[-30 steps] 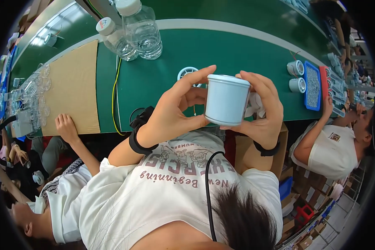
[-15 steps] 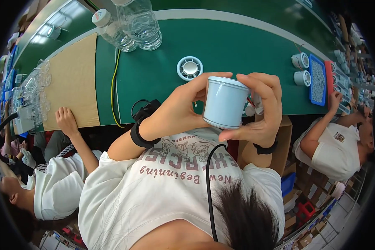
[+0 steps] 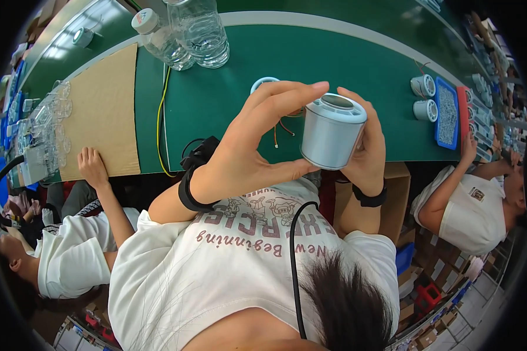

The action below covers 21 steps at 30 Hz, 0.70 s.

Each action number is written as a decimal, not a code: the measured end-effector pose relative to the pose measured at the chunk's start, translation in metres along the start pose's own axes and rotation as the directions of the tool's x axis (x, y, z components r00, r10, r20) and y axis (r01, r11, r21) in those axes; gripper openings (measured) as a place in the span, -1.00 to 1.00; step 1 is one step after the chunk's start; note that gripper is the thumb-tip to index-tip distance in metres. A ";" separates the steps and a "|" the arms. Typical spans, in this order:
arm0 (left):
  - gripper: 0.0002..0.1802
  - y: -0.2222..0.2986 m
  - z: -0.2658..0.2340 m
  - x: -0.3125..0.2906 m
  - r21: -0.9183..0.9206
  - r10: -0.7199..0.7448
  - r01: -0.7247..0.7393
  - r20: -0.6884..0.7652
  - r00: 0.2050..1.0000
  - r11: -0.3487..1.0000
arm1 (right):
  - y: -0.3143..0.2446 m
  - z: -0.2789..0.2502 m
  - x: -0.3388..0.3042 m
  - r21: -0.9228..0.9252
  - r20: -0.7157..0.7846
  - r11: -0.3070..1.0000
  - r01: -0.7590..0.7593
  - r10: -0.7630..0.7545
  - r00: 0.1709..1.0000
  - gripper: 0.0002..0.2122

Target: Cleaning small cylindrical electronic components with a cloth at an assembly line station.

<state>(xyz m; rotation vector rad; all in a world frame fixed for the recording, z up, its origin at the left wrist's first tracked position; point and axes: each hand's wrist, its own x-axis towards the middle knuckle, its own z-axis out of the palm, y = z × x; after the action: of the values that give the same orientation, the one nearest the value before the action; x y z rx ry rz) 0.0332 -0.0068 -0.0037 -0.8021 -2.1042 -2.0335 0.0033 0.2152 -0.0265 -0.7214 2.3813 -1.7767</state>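
Note:
Between my two hands is a light blue cylindrical housing (image 3: 332, 137), raised above the green table, its ringed top with a dark round centre tilted toward me. My left hand (image 3: 263, 137) grips it from the left, thumb at the lower edge and fingers stretched toward the top rim. Around the far right side of it curls my right hand (image 3: 369, 140), fingers partly hidden behind the housing. Thin wires with small connectors (image 3: 278, 137) hang beside it; their upper end is hidden. A round light blue vented part (image 3: 263, 83) lies behind my left fingers, mostly covered.
Clear plastic bottles (image 3: 199, 38) stand at the back left, near a cardboard sheet (image 3: 102, 111) and a yellow cable (image 3: 160, 123). Two similar housings (image 3: 424, 110) sit at right beside a blue tray (image 3: 446, 114) of small pieces. Co-workers' arms rest on both sides.
The housing has turned in my hands, so its ringed top now shows. It has shifted slightly right. My left hand now covers most of the vented part, and wires have come into view.

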 end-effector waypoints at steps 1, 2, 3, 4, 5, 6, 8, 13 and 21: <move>-0.14 0.003 0.001 0.000 0.036 -0.005 0.006 -0.019 1.000 0.999 | -0.002 0.002 -0.001 -0.001 -0.001 1.000 0.000 0.000 1.000 -0.17; -0.17 0.006 0.003 -0.001 0.071 -0.009 0.011 -0.037 0.999 0.997 | -0.006 0.004 -0.002 0.191 0.064 0.980 -0.054 0.042 0.997 -0.17; -0.21 0.006 0.005 0.001 0.100 -0.007 0.012 -0.051 0.999 0.995 | -0.010 0.004 -0.004 0.365 0.129 0.924 -0.115 0.072 0.989 -0.17; -0.21 0.005 0.004 0.002 0.093 0.000 0.004 -0.044 0.999 0.996 | -0.013 0.004 -0.004 0.522 0.197 0.833 -0.181 0.089 0.976 -0.16; -0.25 0.004 0.001 0.002 0.165 0.093 -0.093 0.007 0.996 0.982 | -0.013 0.005 -0.004 0.515 0.186 0.839 -0.176 0.092 0.978 -0.16; -0.29 0.002 -0.003 0.002 0.229 0.184 -0.194 0.063 0.981 0.954 | -0.010 0.005 -0.001 0.623 0.212 0.763 -0.173 0.048 0.976 -0.18; -0.32 -0.001 -0.003 0.003 0.273 0.281 -0.306 0.128 0.951 0.912 | -0.004 0.003 0.003 0.803 0.244 0.571 -0.172 -0.050 0.969 -0.22; -0.35 -0.010 0.007 0.005 0.429 0.192 -0.192 0.043 0.980 0.883 | 0.000 -0.010 0.009 0.385 0.195 0.910 -0.154 0.083 0.977 -0.23; -0.34 -0.026 -0.007 -0.005 0.455 0.015 0.021 -0.076 0.997 0.890 | 0.072 -0.078 0.034 0.147 -0.603 0.938 -0.315 0.338 0.723 -0.47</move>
<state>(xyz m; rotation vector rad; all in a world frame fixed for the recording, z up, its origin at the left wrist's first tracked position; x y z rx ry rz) 0.0246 -0.0141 -0.0284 -0.6269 -2.3922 -1.4396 -0.0762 0.2856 -0.0609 0.3698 2.5965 -2.1039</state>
